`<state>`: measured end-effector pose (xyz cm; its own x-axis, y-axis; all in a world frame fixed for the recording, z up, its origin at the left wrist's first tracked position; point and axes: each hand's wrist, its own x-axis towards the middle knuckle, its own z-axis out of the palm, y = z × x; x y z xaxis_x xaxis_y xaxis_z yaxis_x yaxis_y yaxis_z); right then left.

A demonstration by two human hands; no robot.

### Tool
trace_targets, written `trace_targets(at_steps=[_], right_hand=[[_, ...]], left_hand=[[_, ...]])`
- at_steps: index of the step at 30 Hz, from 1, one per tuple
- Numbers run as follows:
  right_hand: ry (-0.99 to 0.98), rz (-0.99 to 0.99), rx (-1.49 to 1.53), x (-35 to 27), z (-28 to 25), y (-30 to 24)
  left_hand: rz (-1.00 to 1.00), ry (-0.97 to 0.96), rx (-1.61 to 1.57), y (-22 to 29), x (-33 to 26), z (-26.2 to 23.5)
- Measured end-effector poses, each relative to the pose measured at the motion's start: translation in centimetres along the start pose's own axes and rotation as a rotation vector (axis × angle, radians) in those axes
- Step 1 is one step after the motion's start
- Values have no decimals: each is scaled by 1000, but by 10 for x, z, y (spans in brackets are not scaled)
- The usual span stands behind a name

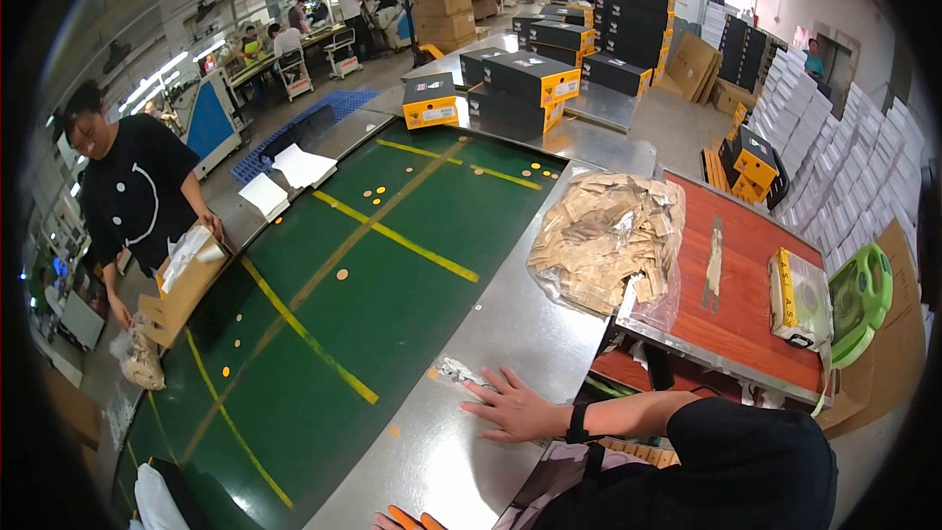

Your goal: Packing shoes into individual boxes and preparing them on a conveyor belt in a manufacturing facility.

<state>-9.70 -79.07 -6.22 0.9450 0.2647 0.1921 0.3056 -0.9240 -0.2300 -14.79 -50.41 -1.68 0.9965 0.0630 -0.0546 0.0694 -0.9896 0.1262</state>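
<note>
My right hand (515, 409), with a black band at the wrist, lies palm down on the steel edge (446, 466) of a green conveyor belt (324, 334). Its fingers are spread and hold nothing. Just beyond the fingertips is a whitish, scuffed patch (456, 371) on the metal. Only the fingers of my left hand (407, 518) show at the bottom edge; they are apart, with orange coverings on some of them. Beside my right arm sits a clear plastic bag (608, 240) filled with folded brown paper pieces.
Across the belt, a person (142, 186) holds an open cardboard box (182, 299). Black-and-orange shoeboxes (525, 79) stand at the far end. To the right, a red-topped table (746, 285) bears a yellow-and-white box (800, 299) beside a green fan-like object (862, 304). Small round stickers dot the belt.
</note>
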Motion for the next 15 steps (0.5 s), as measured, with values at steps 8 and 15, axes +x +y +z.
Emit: trace_targets(at_steps=[8,15], right_hand=[[-23,6,-26,-1,-1,-1],[-16,3,-55,0,-4,-2]], left_hand=[[22,34,21,0,-2,1],[6,16,27,3,-3,-3]])
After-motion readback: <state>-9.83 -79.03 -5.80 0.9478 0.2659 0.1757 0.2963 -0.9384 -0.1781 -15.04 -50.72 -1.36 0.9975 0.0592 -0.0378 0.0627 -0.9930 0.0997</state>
